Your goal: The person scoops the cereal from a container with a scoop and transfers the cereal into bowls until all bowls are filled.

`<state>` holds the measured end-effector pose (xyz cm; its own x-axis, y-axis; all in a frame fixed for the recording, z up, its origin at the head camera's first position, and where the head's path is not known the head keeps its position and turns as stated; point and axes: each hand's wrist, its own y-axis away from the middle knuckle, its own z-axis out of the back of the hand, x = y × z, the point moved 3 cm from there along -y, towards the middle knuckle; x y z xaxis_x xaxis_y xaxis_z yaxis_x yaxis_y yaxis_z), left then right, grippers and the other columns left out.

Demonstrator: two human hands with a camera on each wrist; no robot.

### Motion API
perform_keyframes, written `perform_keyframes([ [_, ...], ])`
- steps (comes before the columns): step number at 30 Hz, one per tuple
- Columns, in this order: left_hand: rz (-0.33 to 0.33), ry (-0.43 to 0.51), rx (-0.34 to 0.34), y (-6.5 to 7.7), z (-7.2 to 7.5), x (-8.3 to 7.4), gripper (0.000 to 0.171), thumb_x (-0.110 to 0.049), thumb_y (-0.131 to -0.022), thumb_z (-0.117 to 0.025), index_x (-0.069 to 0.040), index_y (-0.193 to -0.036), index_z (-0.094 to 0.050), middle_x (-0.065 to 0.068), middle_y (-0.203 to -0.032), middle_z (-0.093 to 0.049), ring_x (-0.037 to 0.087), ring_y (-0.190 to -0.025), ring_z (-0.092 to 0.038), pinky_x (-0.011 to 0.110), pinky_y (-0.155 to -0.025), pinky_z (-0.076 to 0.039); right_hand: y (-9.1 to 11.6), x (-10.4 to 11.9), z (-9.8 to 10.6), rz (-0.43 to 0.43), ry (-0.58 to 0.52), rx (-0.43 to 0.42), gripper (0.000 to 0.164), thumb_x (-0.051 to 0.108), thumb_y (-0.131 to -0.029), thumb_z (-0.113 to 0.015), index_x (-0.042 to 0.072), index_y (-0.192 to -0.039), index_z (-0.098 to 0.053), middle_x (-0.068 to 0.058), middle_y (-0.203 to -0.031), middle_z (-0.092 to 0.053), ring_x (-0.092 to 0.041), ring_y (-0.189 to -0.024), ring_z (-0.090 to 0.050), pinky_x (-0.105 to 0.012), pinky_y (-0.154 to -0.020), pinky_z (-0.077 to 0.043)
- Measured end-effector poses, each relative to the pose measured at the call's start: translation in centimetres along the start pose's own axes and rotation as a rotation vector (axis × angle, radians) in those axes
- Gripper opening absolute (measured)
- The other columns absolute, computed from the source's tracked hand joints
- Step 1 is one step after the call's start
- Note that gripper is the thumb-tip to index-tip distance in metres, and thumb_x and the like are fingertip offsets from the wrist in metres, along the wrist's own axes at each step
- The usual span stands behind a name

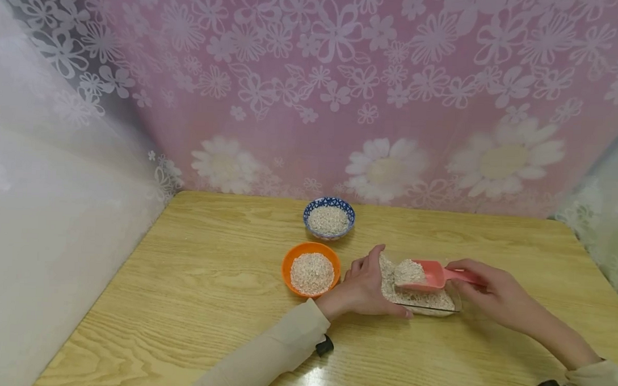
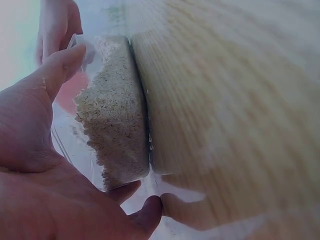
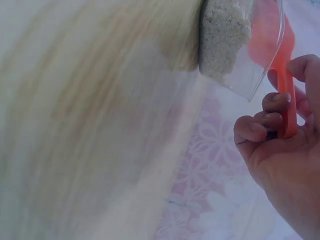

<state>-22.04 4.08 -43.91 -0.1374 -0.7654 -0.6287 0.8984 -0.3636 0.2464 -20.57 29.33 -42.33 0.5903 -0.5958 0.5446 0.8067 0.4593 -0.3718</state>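
Note:
A clear rectangular container point(image 1: 457, 307) of pale oat-like flakes point(image 1: 440, 300) stands on the table at the right. My left hand point(image 1: 359, 288) grips its left end, the thumb along the near wall and the fingers spread toward the far side. In my right hand point(image 1: 497, 293) is the handle of a pink scoop point(image 1: 434, 275), pinched by thumb and fingers with the other fingers curled in, as the right wrist view shows. The scoop lies over the container, a heap of flakes point(image 1: 410, 271) in its front. Through the clear wall, the left wrist view shows flakes banked unevenly point(image 2: 117, 115).
An orange bowl point(image 1: 286, 272) holding a mound of the same flakes stands just left of my left hand. Behind it is a blue-and-white patterned bowl point(image 1: 350, 210), also with flakes. A pink flowered curtain point(image 1: 312, 102) hangs behind the wood-grain table point(image 1: 198, 280).

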Motion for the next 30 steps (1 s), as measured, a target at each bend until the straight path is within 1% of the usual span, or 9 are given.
perform_keyframes([
  [4, 0.006, 0.002, -0.001, 0.1, -0.2, 0.0, 0.129, -0.061, -0.068, -0.09, -0.035, -0.163, -0.006, 0.001, -0.163, -0.032, 0.026, -0.15, -0.032, 0.046, -0.115, -0.04, 0.8, -0.8, 0.3, -0.091, -0.082, 0.0, 0.029, -0.004, -0.097, -0.064, 0.007, -0.123, -0.066, 0.015, -0.101, -0.071, 0.001, -0.073, -0.063, -0.021, -0.053, -0.044],
  [7, 0.014, 0.005, -0.002, 0.2, -0.3, 0.1, 0.129, -0.061, -0.068, -0.09, -0.035, -0.163, -0.006, 0.003, -0.162, -0.034, 0.026, -0.15, -0.032, 0.046, -0.114, -0.042, 1.1, -0.8, 0.6, -0.112, -0.137, -0.037, 0.027, -0.006, -0.099, -0.06, 0.003, -0.123, -0.064, 0.02, -0.098, -0.069, -0.001, -0.071, -0.064, -0.023, -0.049, -0.042],
  [9, 0.016, 0.009, -0.002, 0.2, -0.3, 0.1, 0.129, -0.061, -0.067, -0.09, -0.035, -0.163, -0.007, 0.004, -0.161, -0.035, 0.027, -0.15, -0.033, 0.046, -0.114, -0.042, 1.3, -0.7, 0.8, -0.129, -0.161, -0.079, 0.025, -0.006, -0.1, -0.058, 0.003, -0.123, -0.064, 0.019, -0.092, -0.067, -0.002, -0.065, -0.06, -0.025, -0.048, -0.04],
  [10, 0.015, 0.009, -0.002, 0.2, -0.3, 0.1, 0.129, -0.061, -0.067, -0.09, -0.035, -0.163, -0.006, 0.004, -0.161, -0.035, 0.027, -0.15, -0.032, 0.046, -0.114, -0.042, 1.3, -0.5, 1.0, -0.137, -0.169, -0.1, 0.025, -0.005, -0.1, -0.057, 0.003, -0.123, -0.064, 0.016, -0.088, -0.066, -0.006, -0.062, -0.056, -0.026, -0.047, -0.037],
  [14, 0.012, 0.008, 0.001, 0.2, -0.2, 0.1, 0.129, -0.06, -0.068, -0.09, -0.035, -0.163, -0.006, 0.003, -0.162, -0.034, 0.027, -0.15, -0.032, 0.047, -0.114, -0.042, 1.5, -0.1, 1.3, -0.176, -0.187, -0.155, 0.024, -0.002, -0.103, -0.054, 0.003, -0.124, -0.064, 0.01, -0.078, -0.056, -0.012, -0.056, -0.044, -0.028, -0.047, -0.035],
  [21, 0.005, 0.009, 0.015, 0.2, 0.0, 0.0, 0.131, -0.06, -0.068, -0.09, -0.035, -0.163, -0.003, 0.003, -0.164, -0.032, 0.028, -0.15, -0.031, 0.05, -0.114, -0.042, 1.3, 0.2, 1.2, -0.194, -0.202, -0.17, 0.024, -0.001, -0.104, -0.053, 0.001, -0.126, -0.063, 0.014, -0.083, -0.06, -0.015, -0.062, -0.049, -0.027, -0.051, -0.039],
  [24, -0.001, 0.006, 0.02, 0.2, 0.2, 0.0, 0.132, -0.06, -0.069, -0.089, -0.035, -0.164, -0.001, 0.002, -0.166, -0.029, 0.029, -0.151, -0.03, 0.05, -0.115, -0.041, 1.2, 0.1, 1.1, -0.189, -0.223, -0.184, 0.024, -0.003, -0.103, -0.054, 0.001, -0.125, -0.063, 0.012, -0.082, -0.059, -0.015, -0.061, -0.048, -0.028, -0.05, -0.037],
  [27, -0.019, -0.031, 0.025, 0.2, 0.5, -0.2, 0.134, -0.061, -0.07, -0.089, -0.032, -0.165, 0.001, 0.0, -0.169, -0.024, 0.028, -0.153, -0.029, 0.05, -0.119, -0.038, 1.1, 0.1, 0.9, -0.181, -0.234, -0.195, 0.025, -0.004, -0.103, -0.054, 0.002, -0.125, -0.064, 0.01, -0.081, -0.059, -0.015, -0.06, -0.047, -0.028, -0.049, -0.036],
  [30, -0.055, -0.085, 0.024, 0.3, 1.0, -0.5, 0.134, -0.063, -0.071, -0.087, -0.028, -0.165, 0.003, 0.0, -0.17, -0.019, 0.027, -0.154, -0.027, 0.048, -0.121, -0.035, 1.0, 0.1, 0.8, -0.178, -0.229, -0.201, 0.026, -0.004, -0.102, -0.054, 0.003, -0.125, -0.064, 0.009, -0.08, -0.058, -0.014, -0.058, -0.045, -0.027, -0.049, -0.035],
])
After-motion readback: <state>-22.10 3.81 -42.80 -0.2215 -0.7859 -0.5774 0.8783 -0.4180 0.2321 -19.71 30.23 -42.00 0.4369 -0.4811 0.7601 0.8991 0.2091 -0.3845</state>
